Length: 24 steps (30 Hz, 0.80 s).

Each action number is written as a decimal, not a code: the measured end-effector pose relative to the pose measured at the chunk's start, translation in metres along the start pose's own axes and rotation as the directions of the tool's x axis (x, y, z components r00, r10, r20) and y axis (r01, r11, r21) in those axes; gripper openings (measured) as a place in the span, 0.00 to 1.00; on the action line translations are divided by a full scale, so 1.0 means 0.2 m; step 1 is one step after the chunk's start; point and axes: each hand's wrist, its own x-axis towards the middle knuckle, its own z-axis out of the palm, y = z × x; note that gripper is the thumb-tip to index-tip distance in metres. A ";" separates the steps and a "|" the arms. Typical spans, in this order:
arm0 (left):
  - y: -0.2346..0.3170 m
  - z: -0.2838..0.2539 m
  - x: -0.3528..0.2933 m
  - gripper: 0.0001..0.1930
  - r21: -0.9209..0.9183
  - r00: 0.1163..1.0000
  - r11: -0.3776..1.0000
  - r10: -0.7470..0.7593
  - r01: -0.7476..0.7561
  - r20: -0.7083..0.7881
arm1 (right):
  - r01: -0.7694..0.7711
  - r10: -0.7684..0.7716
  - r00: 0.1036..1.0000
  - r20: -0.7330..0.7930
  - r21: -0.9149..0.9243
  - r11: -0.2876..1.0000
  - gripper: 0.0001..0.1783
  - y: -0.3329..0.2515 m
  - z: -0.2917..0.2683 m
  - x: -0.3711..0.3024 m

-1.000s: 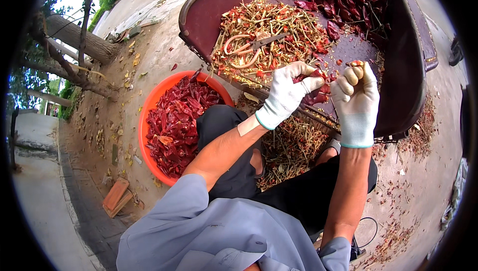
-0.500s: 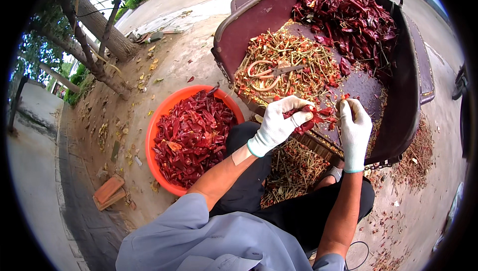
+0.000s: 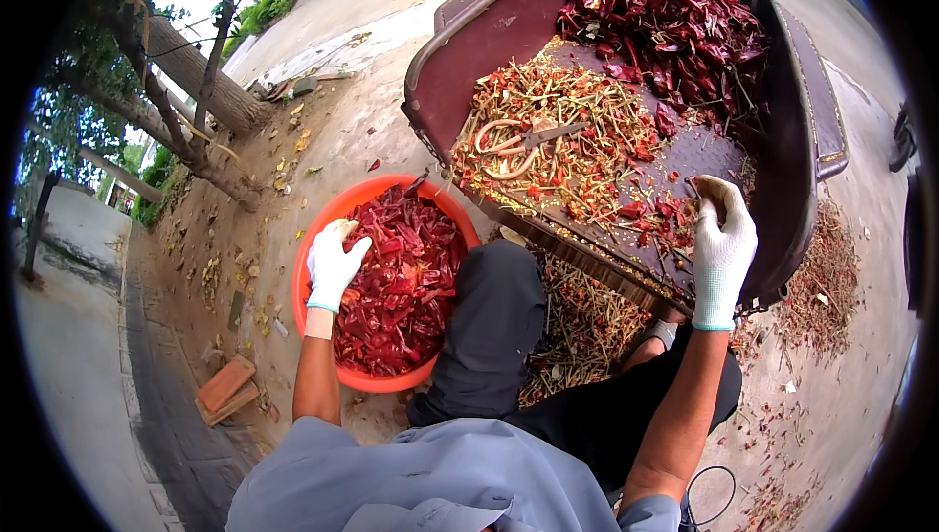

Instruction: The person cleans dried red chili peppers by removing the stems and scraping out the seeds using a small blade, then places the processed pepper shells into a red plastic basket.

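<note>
Over the orange basin of cut dried red chili peppers, my gloved left hand has its thumb and fingers apart, with no pepper seen in it. My gloved right hand is above the near right part of a dark red cart bed. Its fingers are curved and parted from the thumb; I see nothing clearly held. Below it lie red scraps and stems. A heap of pale chili stems fills the bed's left side, with scissors on top. Whole dried chilies are piled at the far end.
More stems cover the ground under the cart's edge, between my legs. Bricks lie on the ground at left, below tree trunks. Stem litter is scattered right of the cart. A thin black cable loops at lower right.
My left hand has gone from the cart's edge, where it held red chilies, left to above the basin. My right hand has shifted slightly right and its pinch has loosened.
</note>
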 end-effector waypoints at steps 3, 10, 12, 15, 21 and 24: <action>0.25 0.06 0.06 0.13 -0.415 0.993 0.903 0.091 -0.114 -0.074 | -0.050 0.050 0.999 -0.005 0.041 0.998 0.12 0.02 0.00 0.01; 1.43 0.17 0.08 0.12 -0.508 0.762 0.633 0.644 -0.584 -0.072 | -0.214 0.218 0.976 0.015 0.262 0.941 0.11 0.00 -0.04 0.04; 1.64 0.29 0.09 0.15 -0.307 0.647 0.606 0.761 -0.734 -0.048 | -0.217 0.221 0.975 0.024 0.314 0.924 0.11 -0.01 -0.03 0.03; 1.86 0.38 0.10 0.15 -0.141 0.589 0.588 0.807 -0.796 0.038 | -0.226 0.226 0.973 0.034 0.300 0.927 0.11 0.01 -0.05 0.04; 1.85 0.32 0.13 0.11 -0.370 0.654 0.610 0.757 -0.701 0.008 | -0.199 0.195 0.980 0.040 0.285 0.938 0.10 0.02 -0.08 0.03; 1.74 0.20 0.12 0.11 -0.755 0.789 0.559 0.608 -0.342 0.092 | -0.187 0.181 0.982 0.047 0.287 0.940 0.10 0.02 -0.07 0.03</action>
